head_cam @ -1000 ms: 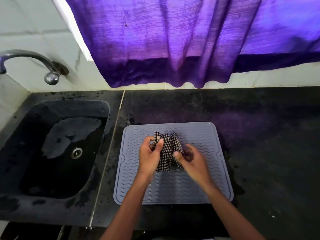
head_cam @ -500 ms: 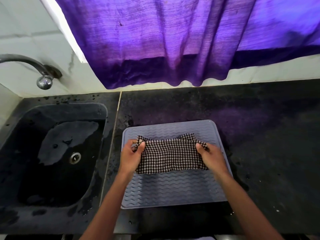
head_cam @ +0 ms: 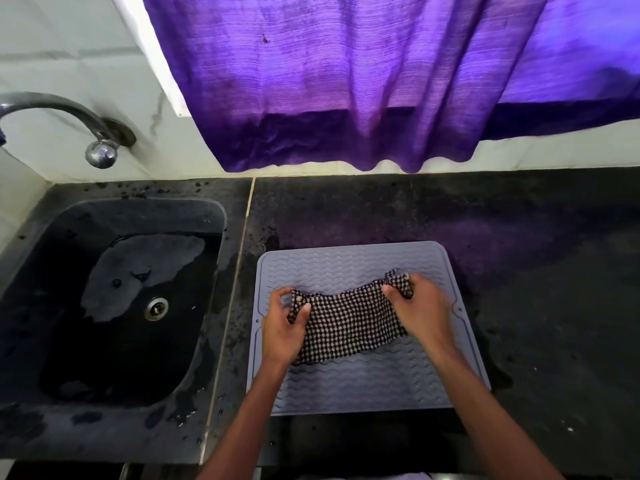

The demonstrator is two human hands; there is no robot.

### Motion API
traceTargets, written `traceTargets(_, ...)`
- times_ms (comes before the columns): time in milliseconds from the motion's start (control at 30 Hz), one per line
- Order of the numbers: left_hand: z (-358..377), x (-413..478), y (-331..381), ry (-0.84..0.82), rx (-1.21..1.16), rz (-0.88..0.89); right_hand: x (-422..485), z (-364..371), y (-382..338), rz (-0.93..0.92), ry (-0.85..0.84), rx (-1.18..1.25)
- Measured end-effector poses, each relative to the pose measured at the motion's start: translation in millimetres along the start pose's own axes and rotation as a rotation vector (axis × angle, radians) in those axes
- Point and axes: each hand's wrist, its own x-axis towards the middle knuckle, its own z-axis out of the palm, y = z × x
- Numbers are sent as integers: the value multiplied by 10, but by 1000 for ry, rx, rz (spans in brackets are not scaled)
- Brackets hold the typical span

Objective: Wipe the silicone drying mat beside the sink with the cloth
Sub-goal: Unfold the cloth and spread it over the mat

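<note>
The left hand (head_cam: 282,327) and right hand (head_cam: 420,306) each grip one end of the checked cloth (head_cam: 349,327), fingers curled into it. A purple curtain (head_cam: 346,81) hangs behind the dark counter (head_cam: 536,271). The wet sink (head_cam: 104,306) lies left, the grey silicone drying mat (head_cam: 346,386) just beside it, the cloth stretched over its middle.

Checked cloth (head_cam: 349,323) over grey mat (head_cam: 349,386)

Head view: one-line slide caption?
Left hand and right hand hold a checked cloth over the grey mat beside the sink.
</note>
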Motion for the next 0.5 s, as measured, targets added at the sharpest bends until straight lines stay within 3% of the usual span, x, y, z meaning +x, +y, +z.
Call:
traceTargets(167, -1, -1, -82, 14, -4, 9, -309, 148, -583, -276, -22, -57)
traceTargets(233, -1, 7, -81, 18, -63, -31, -457, 355, -742, -318, -108, -51)
traceTargets(333, -35, -18, -9, 29, -197, -124, -594, 513, -798, -230, -249, 105)
traceTargets(433, -59, -45, 63, -13, -269, -164, -557, 444, -581, -131, -120, 166)
traceTargets(500, -39, -35, 55, -39, -283, -154, -471, 444, -364, -51, -123, 119)
